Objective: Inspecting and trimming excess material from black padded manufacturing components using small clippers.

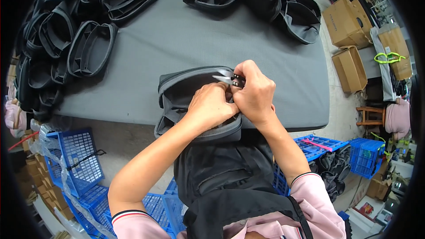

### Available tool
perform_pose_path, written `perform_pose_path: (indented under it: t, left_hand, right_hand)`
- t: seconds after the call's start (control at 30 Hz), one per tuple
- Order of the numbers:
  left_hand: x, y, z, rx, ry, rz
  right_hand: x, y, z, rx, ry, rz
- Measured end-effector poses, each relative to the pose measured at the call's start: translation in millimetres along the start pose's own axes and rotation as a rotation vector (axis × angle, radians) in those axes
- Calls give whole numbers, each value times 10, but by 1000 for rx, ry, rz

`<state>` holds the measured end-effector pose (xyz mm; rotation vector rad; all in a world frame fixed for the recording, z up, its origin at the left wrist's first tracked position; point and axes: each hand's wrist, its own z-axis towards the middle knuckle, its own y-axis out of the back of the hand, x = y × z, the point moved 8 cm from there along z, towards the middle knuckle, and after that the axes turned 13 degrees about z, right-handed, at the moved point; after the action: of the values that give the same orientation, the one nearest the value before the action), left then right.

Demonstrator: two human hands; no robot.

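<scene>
A dark grey zip pouch lies open at the near edge of the table, its inner pockets showing. My left hand reaches into it, fingers closed on the lining near the right-hand rim; the fingertips are partly hidden. In my right hand is a pair of thread snips, gripped in the fist with the blades pointing left over the pouch's rim. The blades are parted and close above my left fingers. Whether a thread lies between them is too small to tell.
Similar pouches are heaped on the table's left, and more at its far right. Blue plastic crates stand below at left, with another crate at right. Cardboard boxes and a wooden stool are on the right-hand floor.
</scene>
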<state>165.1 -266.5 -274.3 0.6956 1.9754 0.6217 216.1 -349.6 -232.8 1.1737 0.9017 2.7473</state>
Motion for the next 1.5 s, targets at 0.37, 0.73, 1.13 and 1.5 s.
perform_pose_path:
  t: [0.37,0.73,1.13,1.5]
  left_hand:
    - [-178,23,191,-31,-131,370]
    - [3,171,-226,215,-220,-194]
    - [51,111,-236,239,-264,-96]
    - [38,194,-264,236,-300,-129]
  right_hand:
    - [-610,358,-509,-49,-546,552]
    - [-44,310,-176,186,-78,713]
    - [116,390,-273,1,205,395]
    - [171,357,-107,111,146,461]
